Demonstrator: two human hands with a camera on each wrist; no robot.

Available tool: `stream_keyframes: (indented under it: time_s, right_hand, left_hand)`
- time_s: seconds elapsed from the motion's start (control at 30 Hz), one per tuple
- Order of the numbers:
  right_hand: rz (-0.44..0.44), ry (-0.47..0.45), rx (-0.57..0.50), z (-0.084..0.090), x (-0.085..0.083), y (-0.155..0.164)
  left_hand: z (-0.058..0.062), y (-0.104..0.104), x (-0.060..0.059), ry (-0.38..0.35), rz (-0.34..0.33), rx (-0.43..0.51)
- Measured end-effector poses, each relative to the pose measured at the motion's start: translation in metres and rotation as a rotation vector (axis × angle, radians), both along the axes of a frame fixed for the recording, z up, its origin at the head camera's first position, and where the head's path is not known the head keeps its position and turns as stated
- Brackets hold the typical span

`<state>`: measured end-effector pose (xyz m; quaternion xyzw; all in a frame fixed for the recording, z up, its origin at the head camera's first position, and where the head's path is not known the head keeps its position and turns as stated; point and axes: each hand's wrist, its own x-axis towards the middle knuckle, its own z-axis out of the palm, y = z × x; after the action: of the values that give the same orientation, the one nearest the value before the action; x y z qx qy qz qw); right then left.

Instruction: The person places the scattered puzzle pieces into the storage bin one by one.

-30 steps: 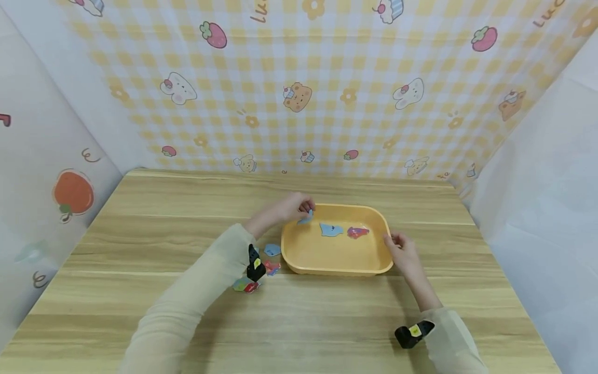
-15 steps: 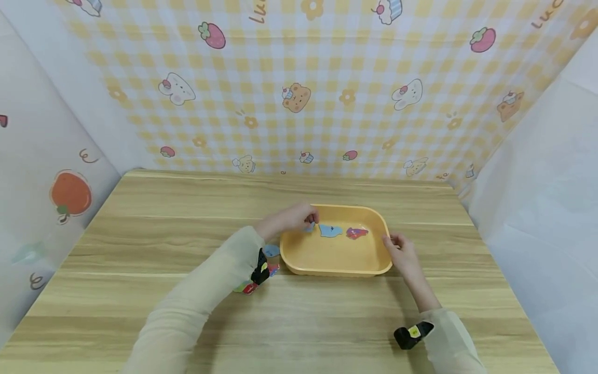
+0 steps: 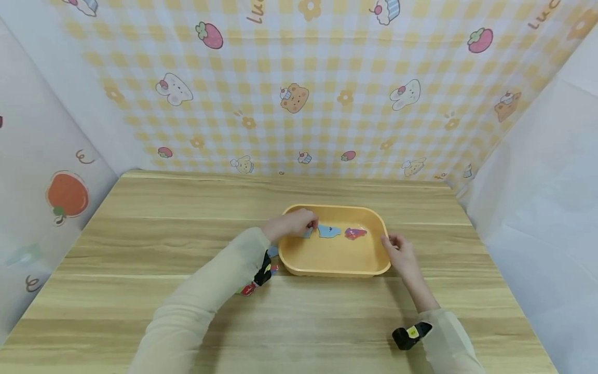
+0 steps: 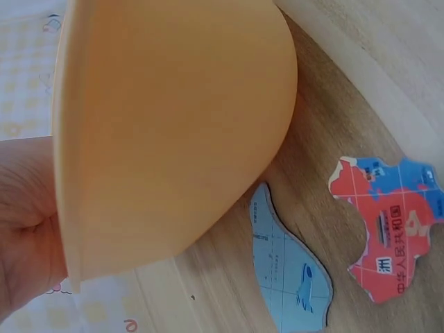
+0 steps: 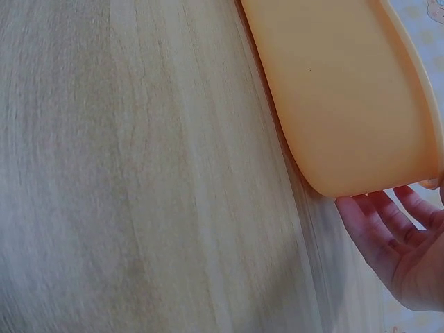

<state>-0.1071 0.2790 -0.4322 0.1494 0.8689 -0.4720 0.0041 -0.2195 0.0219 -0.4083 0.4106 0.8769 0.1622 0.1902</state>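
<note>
A yellow tray [image 3: 334, 270] sits mid-table. Inside it lie a blue puzzle piece [image 3: 329, 231] and a red-purple piece [image 3: 355, 233]. My left hand [image 3: 293, 225] reaches over the tray's left rim and pinches a small light-blue piece [image 3: 307, 233] low against the tray floor, just left of the blue one. My right hand [image 3: 397, 248] grips the tray's right rim, thumb on top; the right wrist view shows its fingers [image 5: 388, 236] under the tray wall [image 5: 347, 104]. In the left wrist view the tray's outer wall [image 4: 173, 139] fills the frame.
Loose pieces lie on the wooden table [image 3: 140, 244] left of the tray: a light-blue one [image 4: 291, 274] and a red one with blue patches [image 4: 388, 239]; my left sleeve partly hides them in the head view. Patterned walls enclose three sides.
My left hand has come down from above the tray's back-left corner to the tray floor, still with the light-blue piece. The right hand has stayed on the rim.
</note>
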Motion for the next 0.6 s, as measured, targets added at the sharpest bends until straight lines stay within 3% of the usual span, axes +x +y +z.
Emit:
stream_keyframes:
  time_s: [0.33,0.6]
  right_hand:
    - [0.0,0.008,0.002,-0.001,-0.001,-0.001]
    - [-0.016,0.004,0.011,-0.001,0.0,-0.001]
  left_hand:
    - [0.0,-0.004,-0.001,0.024,0.0,0.021]
    - [0.011,-0.016,0.005,-0.05,0.122,0.167]
